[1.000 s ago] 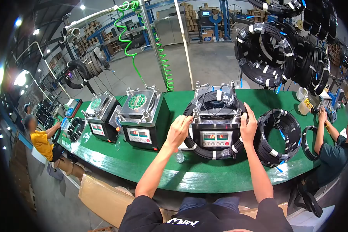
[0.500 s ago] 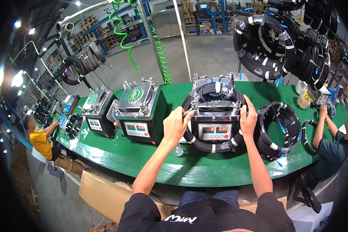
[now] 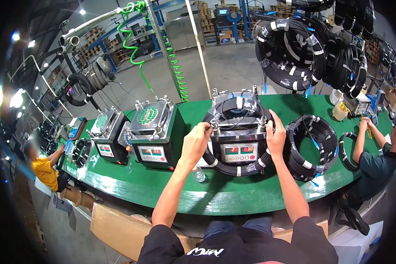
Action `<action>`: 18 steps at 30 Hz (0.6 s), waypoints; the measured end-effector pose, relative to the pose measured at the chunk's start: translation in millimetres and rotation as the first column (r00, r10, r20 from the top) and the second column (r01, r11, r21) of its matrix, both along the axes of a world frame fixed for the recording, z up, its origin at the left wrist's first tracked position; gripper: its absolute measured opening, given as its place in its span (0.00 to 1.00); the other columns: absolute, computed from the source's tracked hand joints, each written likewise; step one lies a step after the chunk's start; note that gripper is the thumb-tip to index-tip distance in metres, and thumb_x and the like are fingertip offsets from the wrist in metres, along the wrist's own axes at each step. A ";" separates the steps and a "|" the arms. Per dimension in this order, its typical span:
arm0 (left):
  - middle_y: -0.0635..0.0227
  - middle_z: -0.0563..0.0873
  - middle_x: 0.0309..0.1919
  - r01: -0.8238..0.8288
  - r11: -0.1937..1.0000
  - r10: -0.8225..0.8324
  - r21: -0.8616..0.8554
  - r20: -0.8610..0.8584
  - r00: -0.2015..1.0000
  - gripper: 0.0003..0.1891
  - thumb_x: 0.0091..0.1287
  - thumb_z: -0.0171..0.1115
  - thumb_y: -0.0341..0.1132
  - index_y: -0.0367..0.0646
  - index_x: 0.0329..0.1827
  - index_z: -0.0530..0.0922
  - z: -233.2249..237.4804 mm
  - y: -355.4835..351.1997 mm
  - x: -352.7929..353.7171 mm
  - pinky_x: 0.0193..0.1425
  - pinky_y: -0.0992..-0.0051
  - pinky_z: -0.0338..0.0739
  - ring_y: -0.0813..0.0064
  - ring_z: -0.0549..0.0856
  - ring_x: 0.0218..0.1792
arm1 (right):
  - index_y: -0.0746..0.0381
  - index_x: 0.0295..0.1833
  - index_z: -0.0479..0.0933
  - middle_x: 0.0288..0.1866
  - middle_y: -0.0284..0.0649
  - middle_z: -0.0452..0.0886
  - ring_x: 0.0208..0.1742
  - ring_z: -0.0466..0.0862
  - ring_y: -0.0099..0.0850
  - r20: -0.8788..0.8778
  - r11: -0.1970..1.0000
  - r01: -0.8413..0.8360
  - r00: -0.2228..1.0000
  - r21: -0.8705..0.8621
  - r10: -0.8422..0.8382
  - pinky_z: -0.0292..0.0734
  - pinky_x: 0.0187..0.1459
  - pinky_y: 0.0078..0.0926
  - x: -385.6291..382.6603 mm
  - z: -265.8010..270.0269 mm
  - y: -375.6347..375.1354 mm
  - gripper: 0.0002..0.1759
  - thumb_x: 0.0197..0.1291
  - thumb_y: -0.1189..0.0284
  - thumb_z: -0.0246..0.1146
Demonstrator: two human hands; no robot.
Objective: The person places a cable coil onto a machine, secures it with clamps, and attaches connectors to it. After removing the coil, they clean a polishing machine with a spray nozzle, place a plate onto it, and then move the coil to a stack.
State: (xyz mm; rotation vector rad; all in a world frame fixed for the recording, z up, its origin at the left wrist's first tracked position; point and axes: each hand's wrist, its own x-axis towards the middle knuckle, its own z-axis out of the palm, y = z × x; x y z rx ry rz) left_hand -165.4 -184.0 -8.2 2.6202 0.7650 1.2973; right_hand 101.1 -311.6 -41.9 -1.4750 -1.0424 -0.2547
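The left hand (image 3: 196, 143) is at the near left corner of a gray machine (image 3: 238, 152) with red numbers on its front. Its fingers (image 3: 205, 128) are curled tight on a metal post (image 3: 214, 128) there. The right hand (image 3: 275, 136) lies on the right side of the machine, with its fingers (image 3: 273, 119) open and flat, holding nothing. A black cable coil (image 3: 237, 169) sits around the machine, in the middle of the green tabletop (image 3: 233, 193). Another cable coil (image 3: 312, 147) lies just to the right. A second machine (image 3: 152, 132) stands to the left.
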 end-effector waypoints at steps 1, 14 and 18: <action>0.53 0.86 0.33 -0.016 0.998 0.014 -0.057 -0.041 0.999 0.07 0.75 0.62 0.29 0.38 0.49 0.74 2.3 -3.6 2.4 0.35 0.60 0.80 0.52 0.87 0.33 | 0.65 0.68 0.77 0.61 0.55 0.84 0.60 0.85 0.51 -0.008 1.000 0.010 1.000 0.014 -0.010 0.79 0.62 0.39 0.3 -1.8 1.1 0.22 0.72 0.71 0.58; 0.60 0.80 0.32 0.072 0.997 -0.078 0.036 0.208 0.975 0.03 0.71 0.61 0.25 0.37 0.44 0.81 -21.3 -9.3 20.0 0.39 0.66 0.76 0.64 0.79 0.32 | 0.71 0.35 0.70 0.57 0.61 0.80 0.50 0.83 0.56 -0.002 0.993 0.078 0.997 0.083 -0.079 0.77 0.50 0.44 -9.7 -10.0 -4.9 0.19 0.74 0.67 0.64; 0.56 0.79 0.46 -0.083 0.996 0.075 0.011 0.331 0.941 0.16 0.72 0.64 0.35 0.36 0.58 0.77 -20.4 14.7 31.1 0.61 0.61 0.71 0.58 0.76 0.52 | 0.69 0.44 0.69 0.68 0.62 0.72 0.67 0.77 0.56 0.040 0.996 -0.064 0.997 0.068 0.061 0.75 0.63 0.43 -4.3 -15.6 -12.8 0.12 0.73 0.71 0.63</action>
